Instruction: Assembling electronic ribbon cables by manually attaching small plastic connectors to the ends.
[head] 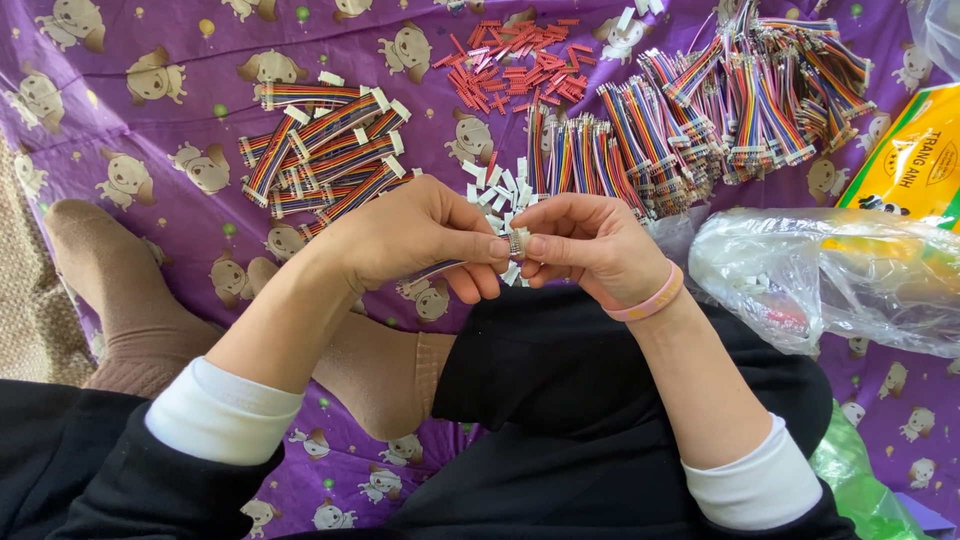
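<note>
**Both hands pinch one ribbon lead over the purple cloth**

We hold our left hand (415,240) and right hand (590,245) close together above our lap, fingertips meeting in the middle. Between them sits a short multicoloured ribbon cable (440,268): its body runs under the left palm, and its end reaches the spot where both thumbs and forefingers press together. The left grip is clamped on the cable. The right grip is closed on a small white connector housing (516,243) at the cable's tip; how far the housing sits on the wires we cannot tell, as the fingers cover it.

Just beyond our fingertips lies a loose heap of white housings (500,187) on the purple printed cloth (150,140). To the left of it rests a pile of finished cables (325,150) with white ends. Farther off, at the top, is a scatter of small red connector pieces (520,62). To the right spreads a large heap of ribbon cables (720,100), bundled and fanned out. A crumpled clear plastic bag (830,275) lies beside our right wrist, which wears a pink band (648,300), and a yellow packet (915,160) lies behind the bag. Our foot in a brown sock (120,290) rests on the cloth at the left.
</note>
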